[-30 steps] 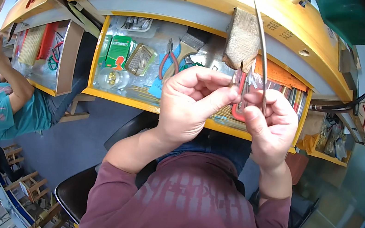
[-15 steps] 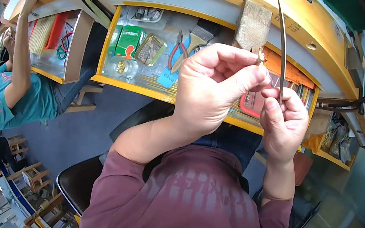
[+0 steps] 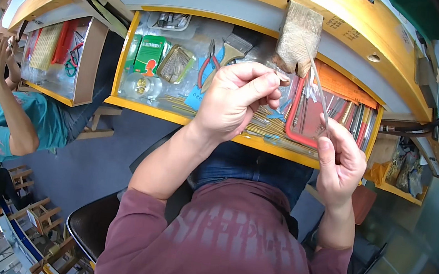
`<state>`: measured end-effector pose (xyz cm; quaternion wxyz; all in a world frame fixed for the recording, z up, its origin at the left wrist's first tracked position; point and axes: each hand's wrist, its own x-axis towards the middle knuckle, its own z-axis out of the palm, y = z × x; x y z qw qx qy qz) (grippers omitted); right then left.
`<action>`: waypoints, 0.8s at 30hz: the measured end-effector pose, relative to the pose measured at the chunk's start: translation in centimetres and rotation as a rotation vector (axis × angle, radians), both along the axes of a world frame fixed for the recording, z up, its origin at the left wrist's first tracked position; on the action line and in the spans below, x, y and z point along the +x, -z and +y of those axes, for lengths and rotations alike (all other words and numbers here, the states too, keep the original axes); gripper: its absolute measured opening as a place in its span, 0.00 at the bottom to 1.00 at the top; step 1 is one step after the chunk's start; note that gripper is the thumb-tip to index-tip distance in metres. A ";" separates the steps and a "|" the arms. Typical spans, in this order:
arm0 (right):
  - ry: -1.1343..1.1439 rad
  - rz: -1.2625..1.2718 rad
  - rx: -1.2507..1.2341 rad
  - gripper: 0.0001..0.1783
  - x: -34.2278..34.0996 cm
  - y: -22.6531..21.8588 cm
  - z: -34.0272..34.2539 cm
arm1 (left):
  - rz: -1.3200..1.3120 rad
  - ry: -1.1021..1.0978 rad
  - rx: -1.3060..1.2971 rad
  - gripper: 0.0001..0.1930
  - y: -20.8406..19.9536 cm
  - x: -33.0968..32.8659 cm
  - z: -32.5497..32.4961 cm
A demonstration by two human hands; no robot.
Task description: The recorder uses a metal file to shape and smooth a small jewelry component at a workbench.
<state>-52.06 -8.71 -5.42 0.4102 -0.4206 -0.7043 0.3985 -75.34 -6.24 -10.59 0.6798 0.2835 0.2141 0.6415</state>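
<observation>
My left hand (image 3: 236,95) is closed, its thumb and fingertips pinching a small brass-coloured metal piece (image 3: 282,79). The fingers hide much of that piece. In my right hand (image 3: 341,166) is a long thin metal file (image 3: 320,88), gripped near its lower end, with its tip slanting up and to the left. The file passes just right of a worn wooden bench pin (image 3: 298,40) that juts from the bench edge. The metal piece is close below the bench pin, apart from the file.
Under my hands a yellow-edged drawer (image 3: 161,110) holds pliers (image 3: 210,64), a brush (image 3: 233,50), a green box (image 3: 149,55), a tin of thin rods (image 3: 176,65) and a red tray (image 3: 290,125) with tools. At left, a person in a teal shirt (image 3: 26,115) sits by another drawer.
My left hand has drawn left, away from the file, with the metal piece. The file has tipped from nearly upright toward the left. The person at left has lowered a raised arm.
</observation>
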 end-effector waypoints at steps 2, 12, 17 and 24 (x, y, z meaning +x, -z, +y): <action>0.010 -0.026 0.074 0.17 0.2 -0.1 0.0 | 0.000 0.019 0.005 0.07 0.2 0.0 0.7; -0.073 -0.295 0.462 0.23 1.0 -0.5 0.6 | 0.071 -0.008 0.242 0.06 2.0 -0.8 2.3; -0.092 -0.372 0.491 0.24 1.3 -1.1 0.0 | -0.018 0.003 0.253 0.04 2.3 -0.3 2.4; -0.142 -0.500 0.551 0.31 -3.0 -2.4 2.4 | -0.123 -0.006 0.297 0.13 2.6 -0.1 2.5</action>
